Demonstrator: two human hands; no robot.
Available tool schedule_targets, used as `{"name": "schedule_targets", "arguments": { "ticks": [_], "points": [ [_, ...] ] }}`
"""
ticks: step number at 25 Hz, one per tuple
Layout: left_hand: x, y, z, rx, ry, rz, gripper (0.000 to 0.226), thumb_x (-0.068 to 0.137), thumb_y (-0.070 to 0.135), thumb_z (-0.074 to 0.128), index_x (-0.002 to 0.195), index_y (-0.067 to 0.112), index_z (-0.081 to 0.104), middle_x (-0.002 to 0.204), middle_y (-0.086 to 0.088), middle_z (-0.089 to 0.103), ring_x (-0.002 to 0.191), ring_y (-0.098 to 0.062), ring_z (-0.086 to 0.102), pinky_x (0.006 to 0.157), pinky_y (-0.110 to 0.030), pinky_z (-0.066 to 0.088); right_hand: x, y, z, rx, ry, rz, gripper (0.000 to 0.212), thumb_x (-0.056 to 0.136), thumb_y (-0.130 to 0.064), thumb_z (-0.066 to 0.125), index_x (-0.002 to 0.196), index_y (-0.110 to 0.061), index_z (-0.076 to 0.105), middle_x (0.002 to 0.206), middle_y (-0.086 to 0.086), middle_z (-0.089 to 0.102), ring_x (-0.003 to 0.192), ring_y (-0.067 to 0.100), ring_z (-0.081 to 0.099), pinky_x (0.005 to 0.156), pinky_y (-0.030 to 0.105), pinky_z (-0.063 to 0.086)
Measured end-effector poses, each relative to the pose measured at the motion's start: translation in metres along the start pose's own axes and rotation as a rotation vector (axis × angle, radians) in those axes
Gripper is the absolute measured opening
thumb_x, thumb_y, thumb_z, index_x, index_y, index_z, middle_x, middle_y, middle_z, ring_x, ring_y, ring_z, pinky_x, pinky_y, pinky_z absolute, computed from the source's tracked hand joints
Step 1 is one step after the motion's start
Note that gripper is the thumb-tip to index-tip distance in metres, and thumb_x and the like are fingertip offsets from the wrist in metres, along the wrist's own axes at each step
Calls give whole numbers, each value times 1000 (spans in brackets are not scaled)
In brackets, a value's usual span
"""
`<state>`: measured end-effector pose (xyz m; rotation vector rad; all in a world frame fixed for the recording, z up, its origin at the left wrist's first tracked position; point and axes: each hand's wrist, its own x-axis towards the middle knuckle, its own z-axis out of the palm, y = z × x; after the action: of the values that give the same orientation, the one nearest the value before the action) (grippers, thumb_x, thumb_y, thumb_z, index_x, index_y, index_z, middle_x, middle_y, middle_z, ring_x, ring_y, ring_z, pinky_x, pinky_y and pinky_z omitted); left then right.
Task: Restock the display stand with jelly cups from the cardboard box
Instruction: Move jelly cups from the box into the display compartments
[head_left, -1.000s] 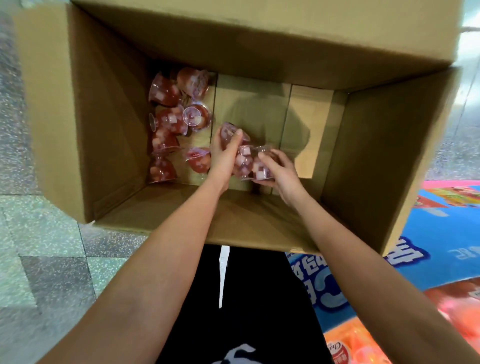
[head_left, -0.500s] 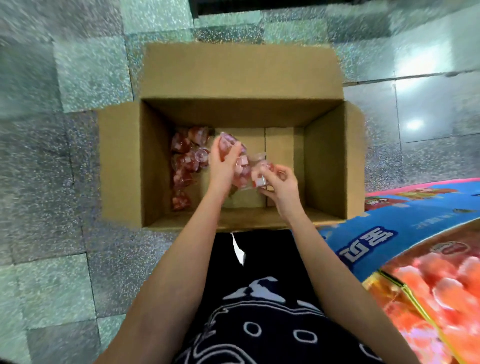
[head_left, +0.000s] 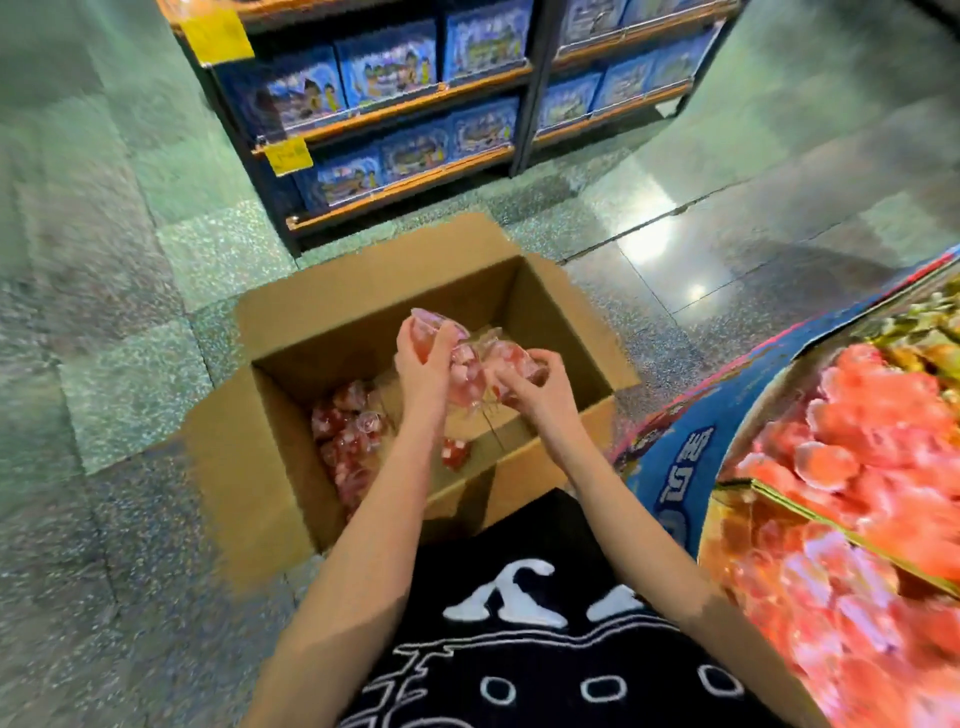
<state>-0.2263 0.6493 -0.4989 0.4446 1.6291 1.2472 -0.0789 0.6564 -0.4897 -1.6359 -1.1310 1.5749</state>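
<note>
Head view: cardboard box (head_left: 270, 467) at centre frame has loose jelly cups (head_left: 348, 447) piled along its left side. Left hand (head_left: 423, 364) and right hand (head_left: 540, 387), fingers curled, grip a cluster of jelly cups (head_left: 470, 364) above the opening; half a second ago it sat lower, inside the box. Display stand (head_left: 670, 467) at right frame brims with pink cups (head_left: 857, 415).

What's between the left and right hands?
A cluster of red jelly cups, gripped by the left hand and the right hand above the cardboard box, seen in the head view.
</note>
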Motion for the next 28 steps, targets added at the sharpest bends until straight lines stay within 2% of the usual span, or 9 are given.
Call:
{"name": "schedule_targets", "arguments": {
  "ticks": [3, 6, 9, 11, 13, 17, 21, 25, 28],
  "points": [
    [-22, 10, 22, 62, -95, 88, 97, 62, 69, 63, 146, 29, 35, 145, -6, 42, 126, -21, 50, 109, -45, 43, -28, -4, -23, -36, 107, -99, 64, 79, -36, 80, 131, -22, 46, 127, 1, 54, 110, 11, 57, 86, 16, 45],
    [-50, 16, 48, 120, -208, 173, 96, 64, 68, 63, 146, 26, 37, 144, -6, 44, 128, -18, 49, 110, -41, 41, -56, 2, -47, 14, 220, -128, 86, 71, -47, 82, 140, -19, 39, 132, -2, 53, 116, 12, 54, 94, 20, 43],
    [-71, 10, 74, 188, -288, 258, 82, 73, 61, 65, 142, 24, 41, 141, -7, 46, 127, -20, 50, 111, -43, 40, -85, 11, -72, 91, 356, -115, 64, 73, -42, 83, 122, -24, 44, 111, -1, 61, 96, 8, 61, 93, 29, 49],
    [-91, 3, 97, 243, -363, 301, 68, 86, 46, 68, 143, 23, 40, 142, -8, 43, 127, -21, 48, 111, -44, 38, -110, 17, -95, 153, 459, -124, 50, 78, -35, 82, 111, -21, 47, 100, 6, 58, 80, 0, 57, 79, 15, 47],
    [-117, -7, 122, 285, -436, 341, 62, 92, 34, 67, 145, 22, 38, 142, -4, 40, 129, -19, 45, 110, -34, 36, -135, 28, -121, 172, 537, -125, 52, 78, -33, 82, 114, -15, 48, 100, 3, 51, 77, -9, 52, 70, 5, 41],
    [-177, -35, 163, 321, -578, 383, 62, 94, 22, 64, 148, 14, 36, 143, -14, 42, 128, -21, 45, 87, -1, 36, -184, 60, -167, 140, 625, -64, 83, 54, -59, 76, 121, -23, 44, 126, 5, 48, 110, 12, 50, 84, 7, 37],
    [-238, -63, 186, 384, -744, 349, 65, 97, 23, 58, 153, 21, 25, 156, -6, 31, 135, -11, 33, 98, -20, 29, -233, 97, -200, 154, 701, -15, 101, 52, -60, 75, 137, -23, 36, 140, 5, 38, 130, 19, 42, 112, 37, 36],
    [-269, -84, 203, 439, -810, 362, 62, 98, 23, 58, 152, 20, 27, 156, -8, 31, 140, -22, 34, 100, -25, 29, -261, 117, -225, 187, 799, 42, 105, 74, -45, 81, 155, -20, 20, 155, 5, 27, 142, 21, 30, 117, 37, 27],
    [-276, -93, 223, 459, -833, 361, 61, 98, 26, 57, 152, 23, 29, 154, -7, 32, 135, -21, 38, 104, -33, 34, -267, 130, -243, 237, 964, 87, 93, 75, -51, 77, 148, -19, 30, 150, 4, 37, 137, 23, 39, 113, 40, 35]
  ]
}}
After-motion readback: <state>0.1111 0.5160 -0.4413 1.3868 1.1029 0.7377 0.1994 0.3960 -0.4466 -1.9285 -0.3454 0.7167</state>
